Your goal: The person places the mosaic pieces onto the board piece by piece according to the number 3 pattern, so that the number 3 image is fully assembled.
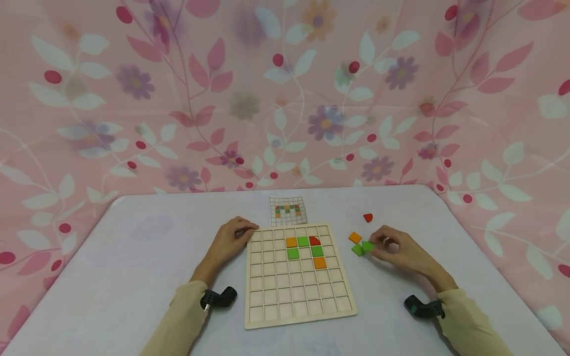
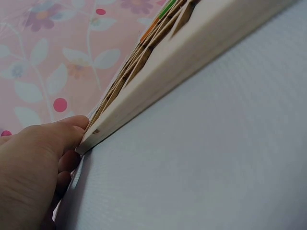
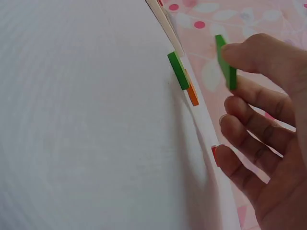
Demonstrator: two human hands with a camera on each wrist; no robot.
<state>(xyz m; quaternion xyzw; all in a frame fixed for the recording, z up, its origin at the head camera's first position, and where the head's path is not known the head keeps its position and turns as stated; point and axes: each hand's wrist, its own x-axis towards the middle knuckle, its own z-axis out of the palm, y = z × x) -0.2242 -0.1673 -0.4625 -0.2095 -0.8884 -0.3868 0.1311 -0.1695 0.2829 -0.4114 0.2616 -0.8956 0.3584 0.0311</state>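
Note:
A wooden grid board (image 1: 277, 297) lies on the table with green, orange and red tiles in its upper right cells. At its far left corner, my left hand (image 1: 231, 236) holds the board, its fingers and thumb around the corner in the left wrist view. Right of the board, my right hand (image 1: 399, 248) pinches a green square tile (image 3: 226, 62) between thumb and index finger, raised off the table in the right wrist view. Below it lies another green tile (image 1: 357, 250), beside an orange tile (image 1: 355, 237).
A red tile (image 1: 367, 217) with a rounded edge lies farther back on the right. Behind the board is a small printed pattern card (image 1: 288, 221) with a coloured grid. The white tabletop (image 1: 147, 267) ends at a pink floral cloth (image 1: 267, 99).

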